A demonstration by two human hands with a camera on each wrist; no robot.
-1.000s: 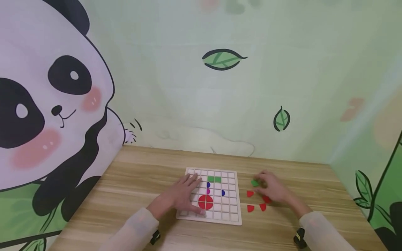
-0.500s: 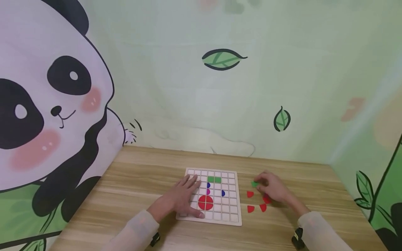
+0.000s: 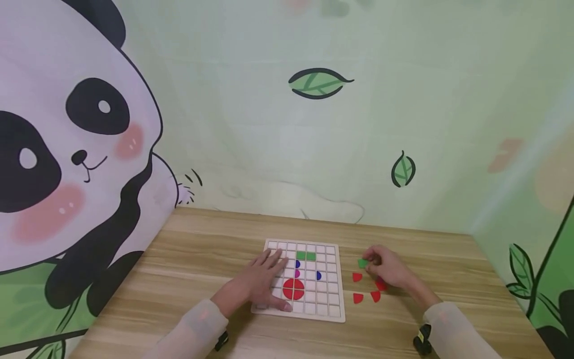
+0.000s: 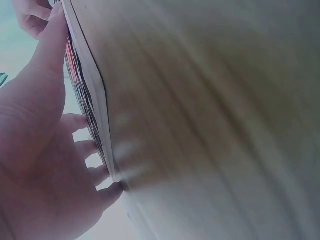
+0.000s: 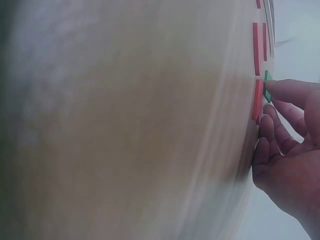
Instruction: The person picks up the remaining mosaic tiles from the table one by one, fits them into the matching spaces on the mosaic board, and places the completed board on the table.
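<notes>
My left hand (image 3: pixel 260 281) rests with fingers spread on the left side of a white grid board (image 3: pixel 329 299). Set in the board are two green squares (image 3: pixel 310 256), blue half-circles (image 3: pixel 319 275), a small magenta piece (image 3: pixel 297 273) and a red circle (image 3: pixel 289 293) made of quarter pieces. To the right of the board, my right hand (image 3: pixel 389 267) pinches a green square tile (image 3: pixel 362 263) low over the table. In the right wrist view, the thumb lies against that green tile (image 5: pixel 267 86), while the other fingers curl near the tabletop.
Several loose red quarter-circle pieces (image 3: pixel 358 298) lie on the wooden table (image 3: pixel 206 239) between the board and my right hand, one partly under the hand. Behind the table stands a pale green wall (image 3: pixel 251 149) with a painted panda (image 3: pixel 98 149) and leaves.
The green tile has turned slightly in my right fingers and shows more of its square face. My left hand and the board stay in place.
</notes>
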